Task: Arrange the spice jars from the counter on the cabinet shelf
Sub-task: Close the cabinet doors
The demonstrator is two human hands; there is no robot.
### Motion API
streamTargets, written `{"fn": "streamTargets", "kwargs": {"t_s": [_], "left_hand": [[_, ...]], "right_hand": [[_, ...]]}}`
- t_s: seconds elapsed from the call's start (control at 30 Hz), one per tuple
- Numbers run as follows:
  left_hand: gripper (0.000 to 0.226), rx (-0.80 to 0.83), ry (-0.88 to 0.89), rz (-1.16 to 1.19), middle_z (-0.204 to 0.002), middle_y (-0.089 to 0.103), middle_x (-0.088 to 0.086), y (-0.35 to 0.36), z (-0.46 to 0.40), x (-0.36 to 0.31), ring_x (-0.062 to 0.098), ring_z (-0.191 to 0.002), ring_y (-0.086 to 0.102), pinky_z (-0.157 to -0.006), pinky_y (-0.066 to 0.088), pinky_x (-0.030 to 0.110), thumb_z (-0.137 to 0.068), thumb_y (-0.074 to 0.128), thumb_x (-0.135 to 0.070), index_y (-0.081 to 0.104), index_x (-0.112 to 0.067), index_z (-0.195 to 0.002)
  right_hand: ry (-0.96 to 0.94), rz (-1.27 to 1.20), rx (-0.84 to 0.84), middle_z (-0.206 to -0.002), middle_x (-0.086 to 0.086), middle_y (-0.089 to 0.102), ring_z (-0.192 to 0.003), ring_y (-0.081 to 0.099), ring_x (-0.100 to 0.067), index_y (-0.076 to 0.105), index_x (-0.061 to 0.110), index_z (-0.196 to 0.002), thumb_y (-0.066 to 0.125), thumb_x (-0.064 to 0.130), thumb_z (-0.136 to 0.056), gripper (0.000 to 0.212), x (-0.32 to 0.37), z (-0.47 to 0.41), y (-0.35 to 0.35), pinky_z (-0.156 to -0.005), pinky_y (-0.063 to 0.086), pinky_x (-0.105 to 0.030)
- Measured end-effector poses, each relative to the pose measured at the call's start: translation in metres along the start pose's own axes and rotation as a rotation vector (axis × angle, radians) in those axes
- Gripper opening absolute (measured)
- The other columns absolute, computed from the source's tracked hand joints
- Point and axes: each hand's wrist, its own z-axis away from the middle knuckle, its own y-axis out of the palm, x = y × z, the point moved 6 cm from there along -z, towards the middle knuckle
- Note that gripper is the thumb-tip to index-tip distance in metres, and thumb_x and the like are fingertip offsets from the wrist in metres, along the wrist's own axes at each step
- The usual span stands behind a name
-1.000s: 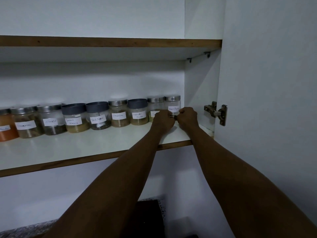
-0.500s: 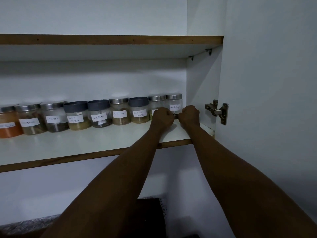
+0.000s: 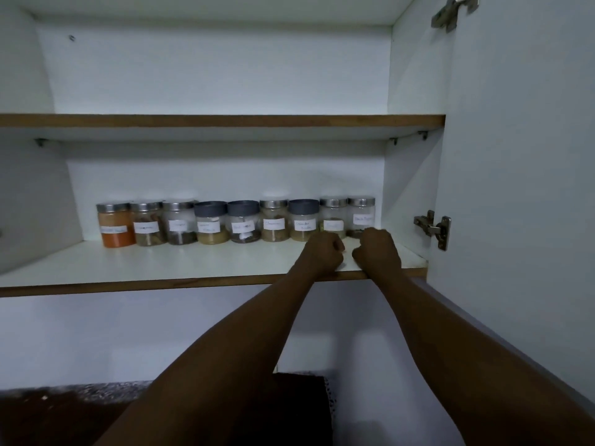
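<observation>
- Nine spice jars (image 3: 238,222) are lined up in a single row at the back of the lower cabinet shelf (image 3: 161,262), each carrying a white handwritten label facing forward.
- The row is begun at the left by an orange-filled jar (image 3: 115,225) with a metal lid; it is ended at the right by a clear jar (image 3: 361,215) with a metal lid, set near the cabinet's right wall.
- Three of the jars, among them the one labelled with two lines (image 3: 303,220), are topped with dark grey lids; the others are capped in silver metal.
- Neighbouring jars are placed just beside one another, touching or nearly so.
- The left hand (image 3: 322,254) is held curled into a fist on the shelf in front of the second jar from the right (image 3: 333,217); nothing is seen gripped in it.
- The right hand (image 3: 376,251) is likewise seen curled, knuckles up, just in front of the rightmost jar; its base is partly hidden by the hand, and no object is seen held.
- The two fists are kept near each other, with a narrow gap between them.
- An upper shelf (image 3: 225,120) is seen above with a brown front edge.
- The cabinet door (image 3: 521,188) is swung open at the right, carried on a metal hinge (image 3: 434,228).
- A dark countertop (image 3: 80,410) is visible below, beneath the forearms.
</observation>
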Motion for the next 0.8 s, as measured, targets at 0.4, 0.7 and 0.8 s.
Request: {"fn": "streamTargets", "kwargs": {"t_s": [0.4,0.7,0.8], "left_hand": [[0.051,-0.443,0.062,0.066,-0.123,0.073,0.001,-0.194,0.222,0.034,0.014,-0.116,0.065,-0.101,0.05,0.024,-0.079,0.056,0.008,0.069,-0.012,-0.124],[0.051,-1.021,0.005,-0.315,-0.139,0.063,-0.004,-0.442,0.429,0.05,0.014,-0.136,0.052,-0.118,0.04,0.036,-0.085,0.057,-0.002,0.062,-0.017,-0.134],[0.061,-1.181,-0.089,-0.54,-0.152,0.052,-0.005,-0.506,0.498,0.045,0.019,-0.152,0.034,-0.127,0.024,0.042,-0.079,0.056,-0.002,0.056,-0.021,-0.138]], "right_hand": [[-0.267,-0.511,0.052,-0.127,-0.006,0.067,-0.119,0.062,-0.024,0.064,0.014,-0.129,0.056,0.01,-0.098,0.032,0.222,0.182,0.019,-0.101,0.052,-0.042],[-0.702,-0.845,0.239,-0.109,0.003,0.067,-0.103,0.064,-0.017,0.061,0.016,-0.116,0.056,0.015,-0.096,0.021,0.503,0.353,0.006,-0.085,0.054,-0.035],[-0.767,-0.976,0.381,-0.137,0.0,0.063,-0.13,0.058,-0.02,0.054,0.022,-0.141,0.049,0.038,-0.099,0.045,0.577,0.415,-0.004,-0.109,0.049,-0.043]]}}
